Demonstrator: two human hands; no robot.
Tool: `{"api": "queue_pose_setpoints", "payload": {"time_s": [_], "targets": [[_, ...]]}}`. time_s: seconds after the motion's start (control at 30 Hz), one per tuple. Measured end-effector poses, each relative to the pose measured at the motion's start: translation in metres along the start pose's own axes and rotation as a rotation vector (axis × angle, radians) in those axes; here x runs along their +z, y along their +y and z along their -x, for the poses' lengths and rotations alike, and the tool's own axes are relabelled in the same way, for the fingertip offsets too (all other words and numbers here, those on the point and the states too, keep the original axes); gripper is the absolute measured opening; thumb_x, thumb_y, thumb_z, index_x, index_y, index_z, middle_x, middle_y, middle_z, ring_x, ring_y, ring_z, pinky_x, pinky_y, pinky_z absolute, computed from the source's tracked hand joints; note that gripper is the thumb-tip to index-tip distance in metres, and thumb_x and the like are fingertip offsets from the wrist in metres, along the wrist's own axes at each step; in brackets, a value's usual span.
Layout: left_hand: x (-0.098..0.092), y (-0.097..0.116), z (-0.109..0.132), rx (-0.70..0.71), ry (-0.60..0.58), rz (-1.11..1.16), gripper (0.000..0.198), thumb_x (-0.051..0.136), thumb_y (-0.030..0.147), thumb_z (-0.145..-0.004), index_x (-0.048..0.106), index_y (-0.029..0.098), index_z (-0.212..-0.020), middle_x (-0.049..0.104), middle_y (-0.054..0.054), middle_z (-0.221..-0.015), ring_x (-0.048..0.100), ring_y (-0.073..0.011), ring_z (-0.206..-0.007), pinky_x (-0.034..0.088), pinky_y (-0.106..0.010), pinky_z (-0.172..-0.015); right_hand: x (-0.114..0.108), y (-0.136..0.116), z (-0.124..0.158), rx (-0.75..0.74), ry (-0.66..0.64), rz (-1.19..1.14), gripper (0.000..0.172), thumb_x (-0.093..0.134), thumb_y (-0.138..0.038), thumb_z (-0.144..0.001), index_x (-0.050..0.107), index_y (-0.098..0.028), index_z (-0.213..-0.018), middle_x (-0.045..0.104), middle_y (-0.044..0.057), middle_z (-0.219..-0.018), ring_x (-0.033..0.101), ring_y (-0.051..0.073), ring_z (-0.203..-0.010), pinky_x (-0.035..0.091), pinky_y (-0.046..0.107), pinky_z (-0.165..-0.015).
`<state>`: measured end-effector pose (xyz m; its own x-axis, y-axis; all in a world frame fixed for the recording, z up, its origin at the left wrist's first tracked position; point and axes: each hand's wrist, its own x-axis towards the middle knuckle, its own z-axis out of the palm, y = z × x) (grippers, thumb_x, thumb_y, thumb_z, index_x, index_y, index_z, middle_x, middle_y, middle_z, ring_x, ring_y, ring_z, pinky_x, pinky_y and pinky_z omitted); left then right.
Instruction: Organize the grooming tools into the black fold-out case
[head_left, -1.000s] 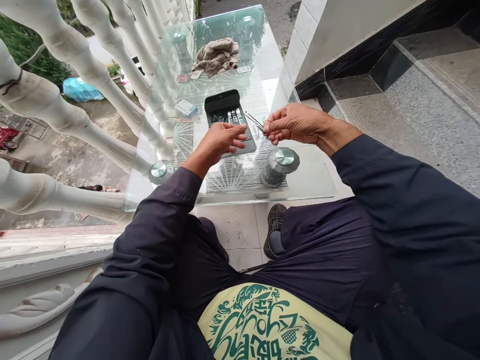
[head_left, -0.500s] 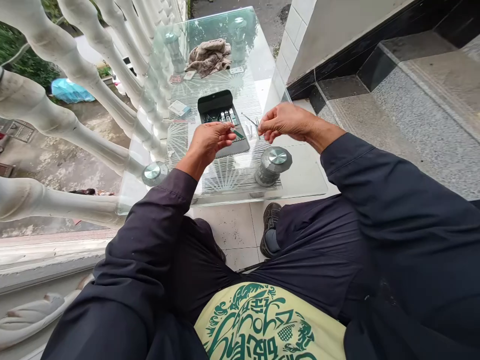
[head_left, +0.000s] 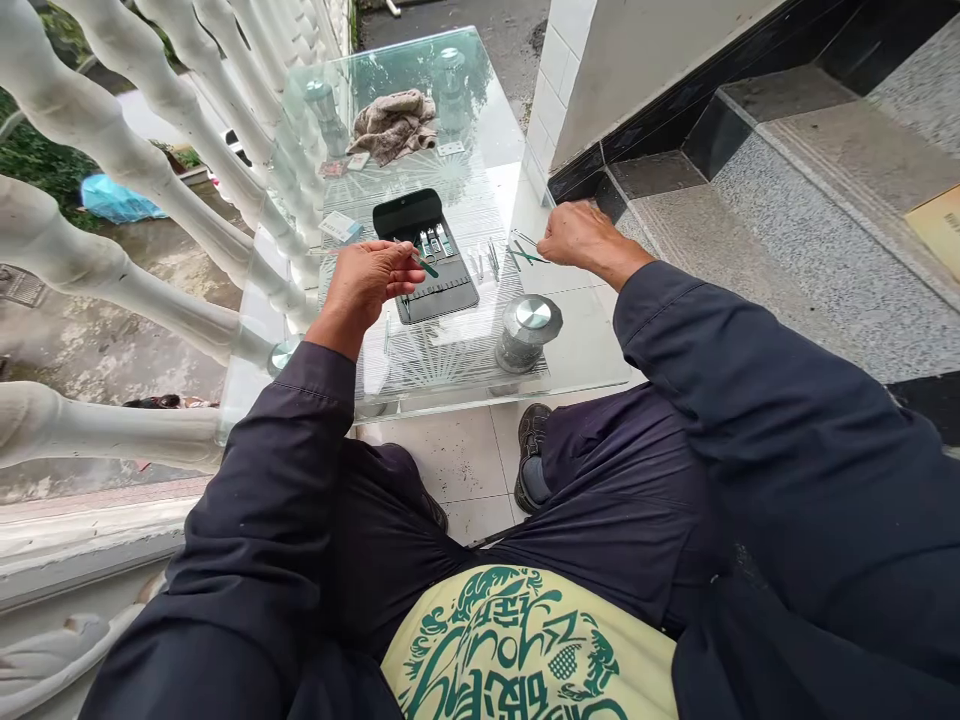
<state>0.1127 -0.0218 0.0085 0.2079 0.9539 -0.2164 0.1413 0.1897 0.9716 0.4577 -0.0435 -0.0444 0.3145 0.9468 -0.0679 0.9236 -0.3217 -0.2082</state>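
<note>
My left hand [head_left: 373, 282] is closed in a pinch on a slim green-handled tool [head_left: 427, 266], above the left side of an open dark manicure case [head_left: 448, 300]. Nail clippers [head_left: 435, 243] sit in the upper part of the case, and a row of small loops runs along its lower part. Over the table's right side, my right hand [head_left: 581, 236] has its fingers closed at the end of a thin metal tool [head_left: 524, 237]. Green-handled tools [head_left: 527, 254] lie crossed beside these fingertips. Several slim metal tools [head_left: 492, 260] rest between them and the case.
The glass table [head_left: 480, 60] stands on faceted legs, one leg [head_left: 529, 332] near the front right. A crumpled cloth [head_left: 395, 124] and small cards lie at the back. A small box [head_left: 340, 227] is left of the case. White balusters [head_left: 187, 150] flank the left, stone steps [head_left: 780, 210] the right.
My right hand has moved away from the case, and crossed green-handled tools now show on the table beside it. My left hand has shifted left over the case, still pinching the green-handled tool.
</note>
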Motion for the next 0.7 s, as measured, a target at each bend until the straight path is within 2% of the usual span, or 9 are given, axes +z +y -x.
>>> {"api": "queue_pose_setpoints", "payload": {"time_s": [0.1,0.17,0.23,0.3,0.37,0.43,0.53,0.63,0.7], "targets": [[-0.008,0.004,0.000,-0.004,-0.004,-0.022,0.013,0.095,0.021,-0.111,0.084,0.018,-0.104,0.088,-0.010,-0.088,0.091,-0.0229,-0.093,0.074,-0.031,-0.085,-0.009,-0.008,0.019,-0.186,0.061,-0.048,0.038,0.068,-0.029,-0.124,0.090,0.000,-0.134,0.088,0.033,-0.127,0.082,0.046,-0.131,0.059,0.057,-0.114],[-0.012,0.007,0.001,-0.004,-0.010,-0.039,0.012,0.096,0.022,-0.108,0.085,0.019,-0.104,0.089,-0.012,-0.090,0.093,-0.0256,-0.098,0.075,-0.032,-0.088,-0.008,-0.022,0.034,-0.382,0.101,-0.120,0.041,0.061,-0.038,-0.129,0.091,-0.012,-0.141,0.089,0.027,-0.125,0.080,0.043,-0.122,0.061,0.057,-0.110],[-0.013,0.008,0.001,-0.016,-0.012,-0.055,0.010,0.093,0.023,-0.108,0.084,0.020,-0.104,0.089,-0.012,-0.091,0.095,-0.0266,-0.103,0.075,-0.032,-0.090,0.001,-0.043,0.049,-0.608,0.160,-0.155,0.042,0.060,-0.042,-0.130,0.088,-0.019,-0.151,0.088,0.022,-0.128,0.077,0.041,-0.118,0.063,0.056,-0.105],[-0.013,0.008,0.002,-0.047,-0.012,-0.070,0.009,0.092,0.023,-0.107,0.083,0.020,-0.104,0.089,-0.011,-0.093,0.095,-0.0263,-0.104,0.075,-0.031,-0.093,0.015,-0.067,0.062,-0.815,0.220,-0.121,0.047,0.060,-0.044,-0.129,0.082,-0.017,-0.161,0.085,0.022,-0.136,0.075,0.041,-0.122,0.063,0.053,-0.102],[-0.011,0.005,0.001,-0.087,-0.019,-0.078,0.012,0.094,0.022,-0.104,0.082,0.020,-0.105,0.088,-0.009,-0.092,0.095,-0.0264,-0.104,0.075,-0.033,-0.096,0.029,-0.088,0.071,-0.949,0.254,-0.060,0.050,0.054,-0.041,-0.131,0.077,-0.014,-0.166,0.083,0.023,-0.141,0.073,0.040,-0.125,0.061,0.050,-0.099],[-0.009,0.001,0.000,-0.123,-0.036,-0.077,0.017,0.097,0.021,-0.101,0.080,0.021,-0.107,0.087,-0.008,-0.090,0.095,-0.0270,-0.103,0.076,-0.036,-0.099,0.042,-0.101,0.075,-1.017,0.269,-0.008,0.052,0.042,-0.031,-0.133,0.075,-0.012,-0.168,0.082,0.024,-0.137,0.072,0.038,-0.121,0.060,0.049,-0.096],[-0.007,-0.005,-0.001,-0.166,-0.068,-0.060,0.021,0.098,0.018,-0.101,0.078,0.021,-0.107,0.084,-0.007,-0.086,0.094,-0.0269,-0.099,0.076,-0.037,-0.100,0.054,-0.105,0.075,-1.051,0.295,0.024,0.060,0.028,-0.018,-0.131,0.076,-0.008,-0.166,0.082,0.023,-0.127,0.069,0.035,-0.113,0.058,0.049,-0.094],[-0.006,-0.009,-0.002,-0.183,-0.089,-0.035,0.019,0.096,0.016,-0.103,0.078,0.020,-0.105,0.083,-0.008,-0.085,0.094,-0.0264,-0.097,0.075,-0.036,-0.099,0.055,-0.100,0.076,-1.063,0.308,-0.001,0.059,0.031,-0.021,-0.132,0.077,-0.007,-0.166,0.081,0.023,-0.121,0.066,0.034,-0.108,0.057,0.050,-0.092],[-0.005,-0.010,-0.002,-0.186,-0.091,-0.022,0.020,0.098,0.015,-0.102,0.079,0.020,-0.105,0.084,-0.009,-0.085,0.094,-0.0287,-0.098,0.074,-0.037,-0.098,0.050,-0.098,0.081,-1.033,0.260,-0.020,0.061,0.030,-0.027,-0.132,0.078,-0.009,-0.166,0.081,0.022,-0.118,0.066,0.035,-0.107,0.057,0.050,-0.092]]}}
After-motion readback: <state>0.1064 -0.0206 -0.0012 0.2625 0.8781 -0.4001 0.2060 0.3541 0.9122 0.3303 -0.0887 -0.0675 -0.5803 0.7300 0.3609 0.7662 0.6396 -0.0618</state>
